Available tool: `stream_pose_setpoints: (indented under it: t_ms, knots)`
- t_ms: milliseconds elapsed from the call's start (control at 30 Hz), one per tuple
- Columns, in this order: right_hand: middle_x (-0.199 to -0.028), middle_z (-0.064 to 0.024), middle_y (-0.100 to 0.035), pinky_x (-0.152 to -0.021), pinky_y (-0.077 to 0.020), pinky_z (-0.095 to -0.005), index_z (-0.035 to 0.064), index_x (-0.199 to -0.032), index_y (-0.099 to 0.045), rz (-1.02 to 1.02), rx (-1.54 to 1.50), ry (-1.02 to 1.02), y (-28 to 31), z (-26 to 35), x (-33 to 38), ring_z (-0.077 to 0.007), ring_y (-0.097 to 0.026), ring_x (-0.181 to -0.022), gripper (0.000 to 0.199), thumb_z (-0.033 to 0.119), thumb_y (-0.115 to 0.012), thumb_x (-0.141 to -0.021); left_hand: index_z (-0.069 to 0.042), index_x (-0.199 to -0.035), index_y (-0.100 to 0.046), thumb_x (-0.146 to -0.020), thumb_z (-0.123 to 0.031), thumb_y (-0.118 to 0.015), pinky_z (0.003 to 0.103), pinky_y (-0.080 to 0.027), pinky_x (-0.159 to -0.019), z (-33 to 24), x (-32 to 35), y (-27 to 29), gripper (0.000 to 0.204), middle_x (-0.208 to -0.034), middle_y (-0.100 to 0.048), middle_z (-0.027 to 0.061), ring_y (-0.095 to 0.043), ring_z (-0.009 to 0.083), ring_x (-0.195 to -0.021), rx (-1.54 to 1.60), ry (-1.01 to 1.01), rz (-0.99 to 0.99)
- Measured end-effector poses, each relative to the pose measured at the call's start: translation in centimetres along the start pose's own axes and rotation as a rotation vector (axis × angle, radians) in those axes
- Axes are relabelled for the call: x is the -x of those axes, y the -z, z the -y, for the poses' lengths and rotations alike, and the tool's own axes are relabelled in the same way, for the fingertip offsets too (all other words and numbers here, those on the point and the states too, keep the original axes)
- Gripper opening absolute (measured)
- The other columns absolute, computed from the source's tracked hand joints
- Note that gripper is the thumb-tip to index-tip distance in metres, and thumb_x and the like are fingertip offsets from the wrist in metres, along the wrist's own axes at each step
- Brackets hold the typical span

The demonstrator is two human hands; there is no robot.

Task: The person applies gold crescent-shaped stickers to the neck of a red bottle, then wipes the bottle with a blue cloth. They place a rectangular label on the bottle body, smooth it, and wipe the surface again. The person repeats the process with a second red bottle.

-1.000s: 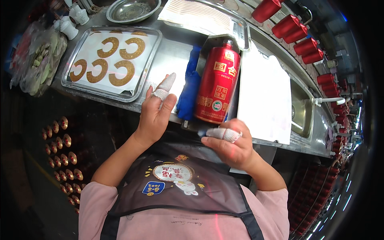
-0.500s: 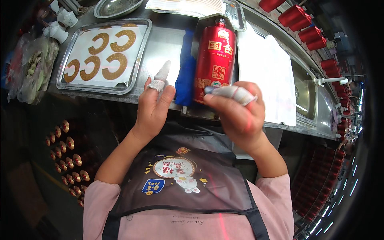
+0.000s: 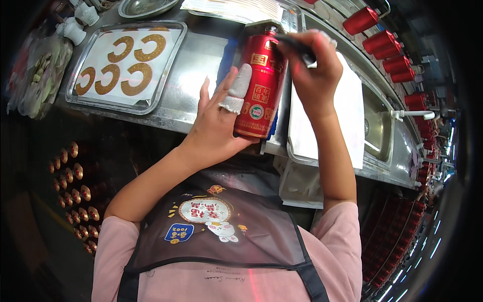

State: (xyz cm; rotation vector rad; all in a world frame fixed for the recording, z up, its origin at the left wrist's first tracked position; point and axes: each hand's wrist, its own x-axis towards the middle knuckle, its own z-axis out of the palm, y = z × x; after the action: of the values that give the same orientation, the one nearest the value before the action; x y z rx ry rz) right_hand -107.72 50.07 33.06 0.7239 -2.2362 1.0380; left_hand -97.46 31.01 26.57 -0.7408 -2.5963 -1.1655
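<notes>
A red bottle (image 3: 261, 85) with gold printing and a round green-and-white sticker lies on its back on the metal bench, its neck pointing away from me. My left hand (image 3: 216, 113) grips its lower left side, the thumb at the base. A white finger cot (image 3: 239, 88) covers one finger, laid along the glass. Over the bottle's shoulder, my right hand (image 3: 319, 65) is closed round a dark, elongated tool (image 3: 300, 49), blurred so that its kind does not show. Blue cloth (image 3: 229, 58) shows under and beside the bottle.
At the left lies a metal tray (image 3: 163, 93) with gold C-shaped labels (image 3: 137, 79) on a white sheet. White paper (image 3: 327, 126) covers the bench right of the bottle, before a sink (image 3: 377, 131). Red bottles (image 3: 380, 44) line the far right; gold-topped ones (image 3: 78, 171) stand low at left.
My left hand has moved right and taken hold of the bottle's lower side. My right hand has gone up to the bottle's shoulder, now with a dark tool in it.
</notes>
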Motion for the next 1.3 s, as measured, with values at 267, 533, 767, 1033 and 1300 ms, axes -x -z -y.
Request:
stream_pose_setpoints:
  t_ms: [267, 533, 767, 1033, 1300]
  knots:
    - [-0.085, -0.0109, -0.069, -0.066, -0.0522, -0.0315, 0.0007, -0.099, -0.068, 0.048, -0.285, -0.276, 1.0, 7.2, 12.8, -0.0237, -0.067, -0.073, 0.027, 0.001, -0.083, -0.077, -0.002, -0.155, -0.032, -0.073, -0.037, -0.085, 0.065, -0.006, -0.119, 0.3, -0.7, 0.5, 0.103, -0.154, -0.045, 0.0189, -0.040, 0.0368, -0.145, 0.198, 0.139, -0.009]
    - [-0.084, -0.0071, -0.066, -0.067, -0.0509, -0.0280, 0.0012, -0.096, -0.065, -0.267, -0.232, -0.797, 1.0, 5.2, 11.2, -0.0136, -0.063, -0.073, 0.020, 0.012, -0.079, -0.086, -0.001, -0.154, -0.030, -0.067, -0.042, -0.092, 0.064, 0.000, -0.120, 0.4, -1.3, 1.2, 0.114, -0.155, -0.041, 0.0207, -0.033, 0.0381, -0.149, 0.049, 0.177, 0.175]
    - [-0.088, -0.0059, -0.066, -0.070, -0.0492, -0.0249, 0.0010, -0.098, -0.064, -0.081, -0.161, -0.297, 0.8, 7.1, 10.7, -0.0113, -0.062, -0.079, 0.024, 0.002, -0.081, -0.082, 0.002, -0.156, -0.020, -0.069, -0.040, -0.091, 0.056, -0.006, -0.122, 0.5, -2.0, 1.3, 0.119, -0.143, -0.056, 0.0178, -0.047, 0.0352, -0.140, 0.246, 0.384, 0.344]
    - [-0.082, -0.0074, -0.066, -0.065, -0.0503, -0.0283, 0.0013, -0.093, -0.065, -0.304, -0.238, -0.505, 2.1, 5.4, 10.6, -0.0133, -0.062, -0.072, 0.018, 0.010, -0.079, -0.086, 0.001, -0.159, -0.013, -0.070, -0.028, -0.092, 0.045, -0.028, -0.115, 0.8, -2.0, 1.1, 0.122, -0.148, -0.051, 0.0189, -0.048, 0.0317, -0.138, 0.224, 0.247, 0.214]
    - [-0.082, -0.0060, -0.066, -0.068, -0.0510, -0.0284, 0.0020, -0.095, -0.065, -0.290, -0.264, -0.537, 1.7, 5.6, 9.5, -0.0132, -0.062, -0.074, 0.019, 0.014, -0.079, -0.089, 0.006, -0.158, -0.013, -0.074, -0.035, -0.087, 0.055, -0.008, -0.122, 0.9, -1.5, 1.0, 0.119, -0.148, -0.050, 0.0203, -0.042, 0.0369, -0.142, 0.144, 0.191, 0.150]
